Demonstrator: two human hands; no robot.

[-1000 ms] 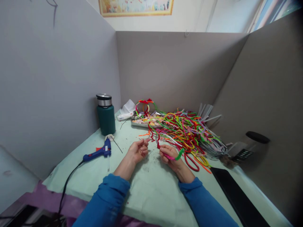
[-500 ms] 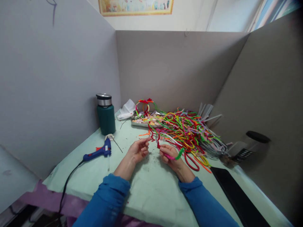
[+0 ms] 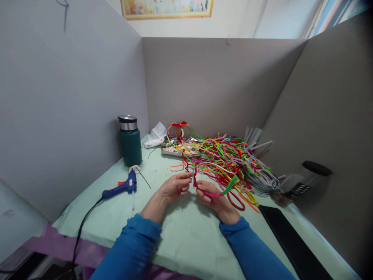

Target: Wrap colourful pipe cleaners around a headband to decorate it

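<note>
My right hand (image 3: 211, 194) is closed on a bent pipe cleaner (image 3: 215, 194), pink where it crosses the fingers. Its fuzzy green end (image 3: 230, 185) sticks out to the right, and a twisted red part (image 3: 195, 177) rises from the fingertips. My left hand (image 3: 176, 187) is beside it with curled fingers, thumb and forefinger pinched at the red part. A thin pale strand arches right from near the fingertips. Behind both hands lies a big tangled heap of coloured pipe cleaners (image 3: 233, 155).
A blue glue gun (image 3: 122, 187) with a black cord lies left, before a green bottle (image 3: 130, 144). At the back are a metal tray (image 3: 171, 154) of small pieces, looped pipe-cleaner rings (image 3: 175, 125) and white tissue (image 3: 156, 135). Right are a black slab (image 3: 287, 233) and clear jar (image 3: 309, 181).
My left hand has shifted slightly right, closer to the red part. The green end in my right hand has swung right and up, and the pale strand now arches above the hand.
</note>
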